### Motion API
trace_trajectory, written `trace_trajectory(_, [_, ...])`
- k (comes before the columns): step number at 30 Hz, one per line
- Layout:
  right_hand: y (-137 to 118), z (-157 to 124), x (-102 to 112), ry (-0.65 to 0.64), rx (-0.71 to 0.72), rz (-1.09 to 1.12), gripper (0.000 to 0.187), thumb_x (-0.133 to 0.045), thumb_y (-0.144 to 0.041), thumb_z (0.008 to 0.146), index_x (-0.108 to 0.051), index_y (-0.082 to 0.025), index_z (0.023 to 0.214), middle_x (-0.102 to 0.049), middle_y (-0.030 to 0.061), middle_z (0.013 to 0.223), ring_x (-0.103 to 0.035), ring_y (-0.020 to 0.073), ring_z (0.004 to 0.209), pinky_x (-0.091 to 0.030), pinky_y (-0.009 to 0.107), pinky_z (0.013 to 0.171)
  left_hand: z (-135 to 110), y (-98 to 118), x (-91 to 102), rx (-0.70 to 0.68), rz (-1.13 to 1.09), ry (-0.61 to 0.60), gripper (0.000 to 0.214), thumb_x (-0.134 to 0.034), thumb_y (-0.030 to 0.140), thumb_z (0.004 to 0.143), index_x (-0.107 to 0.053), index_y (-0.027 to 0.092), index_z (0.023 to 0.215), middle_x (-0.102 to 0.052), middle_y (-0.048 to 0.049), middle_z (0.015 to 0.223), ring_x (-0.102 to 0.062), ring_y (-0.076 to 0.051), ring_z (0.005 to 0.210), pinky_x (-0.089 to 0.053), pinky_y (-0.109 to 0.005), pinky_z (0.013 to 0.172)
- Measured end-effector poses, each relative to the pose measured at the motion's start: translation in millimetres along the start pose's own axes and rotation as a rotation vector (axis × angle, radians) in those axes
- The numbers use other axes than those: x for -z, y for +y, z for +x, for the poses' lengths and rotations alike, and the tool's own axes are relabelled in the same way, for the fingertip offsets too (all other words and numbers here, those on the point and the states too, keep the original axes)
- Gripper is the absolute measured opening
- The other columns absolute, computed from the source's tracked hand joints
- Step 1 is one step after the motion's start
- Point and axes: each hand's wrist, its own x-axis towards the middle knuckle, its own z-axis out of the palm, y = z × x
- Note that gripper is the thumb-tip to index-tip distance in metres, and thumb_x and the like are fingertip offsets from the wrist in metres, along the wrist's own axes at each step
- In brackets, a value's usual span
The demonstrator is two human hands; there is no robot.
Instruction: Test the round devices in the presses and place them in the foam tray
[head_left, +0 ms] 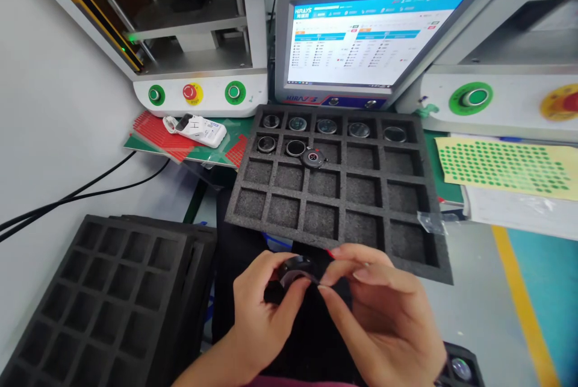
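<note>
My left hand (264, 309) grips a dark round watch body (298, 265) between thumb and fingers, just in front of the foam tray. My right hand (379, 309) is closed in a pinch at the watch's right edge, on what looks like a thin clear film, too small to make out surely. A bit of red shows at a right fingertip. In the black foam tray (323, 191), several round watch bodies sit in the back row and two in the second row. Another watch body (313, 158) lies back side up across a divider there.
Stacked empty foam trays (106, 278) stand at the left. Behind are a monitor (374, 44), button panels and a white handheld device (201, 130). A sheet of green dots (506, 164) lies right. More watch parts (460, 368) show at the lower right.
</note>
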Motion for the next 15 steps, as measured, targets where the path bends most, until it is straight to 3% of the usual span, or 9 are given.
trace_trajectory(4, [3.9, 4.1, -3.7, 0.003, 0.004, -0.07, 0.04, -0.06, 0.003, 0.079, -0.052, -0.026, 0.106, -0.062, 0.0008, 0.082, -0.061, 0.0189, 0.097, -0.053, 0.036, 0.087, -1.6, -0.3, -0.7, 0.086, -0.126, -0.096, 0.016, -0.06, 0.019, 0.09, -0.058, 0.028, 0.103, -0.07, 0.0008, 0.093, -0.065, -0.012, 0.081, -0.05, -0.021, 0.075])
trace_trajectory(7, [6.5, 7.8, -4.1, 0.007, 0.018, -0.111, 0.037, -0.058, 0.003, 0.081, -0.053, -0.026, 0.103, -0.061, 0.0009, 0.078, -0.061, 0.0198, 0.096, -0.056, 0.035, 0.079, -1.2, -2.5, -1.7, 0.28, -0.428, -0.248, 0.012, -0.057, 0.03, 0.094, -0.055, 0.027, 0.105, -0.067, -0.0011, 0.096, -0.062, -0.011, 0.079, -0.049, -0.021, 0.072])
trace_trajectory(9, [7.6, 7.6, -3.9, -0.007, 0.048, -0.154, 0.037, -0.058, 0.003, 0.08, -0.053, -0.026, 0.102, -0.061, 0.001, 0.079, -0.063, 0.0203, 0.095, -0.058, 0.034, 0.075, 1.8, -5.1, -3.9, 0.398, -0.671, -0.308, 0.029, -0.057, 0.045, 0.091, -0.059, 0.026, 0.112, -0.066, -0.003, 0.093, -0.058, -0.011, 0.072, -0.048, -0.019, 0.062])
trace_trajectory(12, [5.3, -0.4, -4.6, -0.051, 0.101, -0.215, 0.041, -0.056, 0.006, 0.079, -0.053, -0.025, 0.104, -0.062, 0.0029, 0.092, -0.067, 0.018, 0.089, -0.059, 0.034, 0.076, 10.1, -8.0, -8.4, 0.545, -0.889, -0.308, 0.048, -0.057, 0.058, 0.086, -0.068, 0.021, 0.114, -0.066, -0.0069, 0.088, -0.055, -0.012, 0.067, -0.046, -0.02, 0.056])
trace_trajectory(15, [-0.7, -9.0, 1.1, -0.121, 0.131, -0.15, 0.039, -0.054, 0.005, 0.08, -0.053, -0.024, 0.106, -0.063, 0.0073, 0.101, -0.068, 0.0154, 0.075, -0.06, 0.03, 0.066, 19.1, -8.8, -10.9, 0.622, -0.87, -0.19, 0.045, -0.064, 0.055, 0.082, -0.074, 0.017, 0.105, -0.067, -0.0081, 0.086, -0.055, -0.013, 0.067, -0.047, -0.023, 0.06])
